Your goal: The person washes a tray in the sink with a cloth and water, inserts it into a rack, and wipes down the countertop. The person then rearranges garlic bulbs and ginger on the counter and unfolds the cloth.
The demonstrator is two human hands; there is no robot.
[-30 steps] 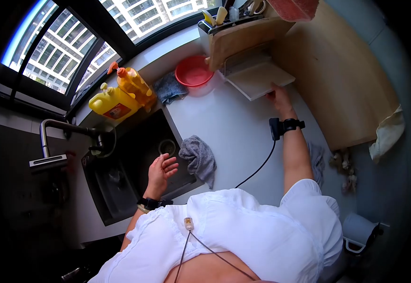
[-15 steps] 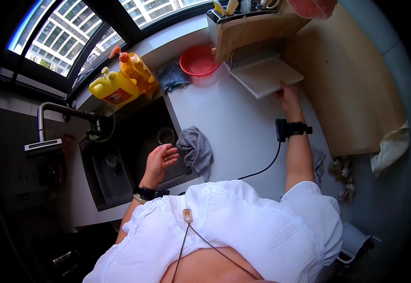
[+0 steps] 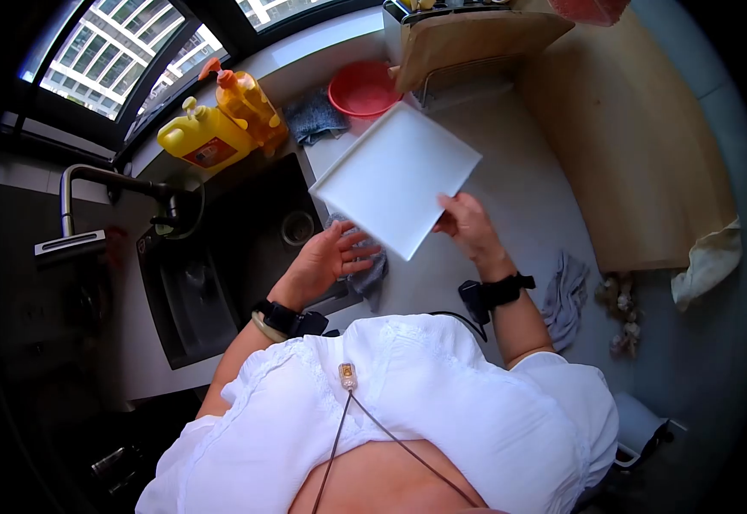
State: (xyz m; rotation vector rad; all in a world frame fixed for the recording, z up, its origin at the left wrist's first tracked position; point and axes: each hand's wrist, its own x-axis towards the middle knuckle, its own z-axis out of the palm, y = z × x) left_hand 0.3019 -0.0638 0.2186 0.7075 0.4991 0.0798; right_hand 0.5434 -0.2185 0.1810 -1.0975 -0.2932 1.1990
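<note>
A white rectangular tray (image 3: 399,180) with a thin raised rim is held up over the counter, its face tilted toward me. My right hand (image 3: 471,228) grips the near right edge, thumb on top and fingers underneath. My left hand (image 3: 330,259) is open, fingers spread, close to the tray's near left edge; whether it touches the tray I cannot tell. Behind those fingers, a grey cloth (image 3: 372,278) lies at the sink's edge, partly hidden by the hand and tray.
To the left is a dark sink (image 3: 219,283) with a faucet (image 3: 116,180). Yellow detergent bottles (image 3: 210,141), a blue cloth (image 3: 315,118) and a red basin (image 3: 365,90) line the window side. A wooden board (image 3: 459,47), a rack and a large wooden panel (image 3: 630,146) stand right.
My right hand has brought the tray from the rack at the back toward me and to the left. My left hand has moved right, up to the tray.
</note>
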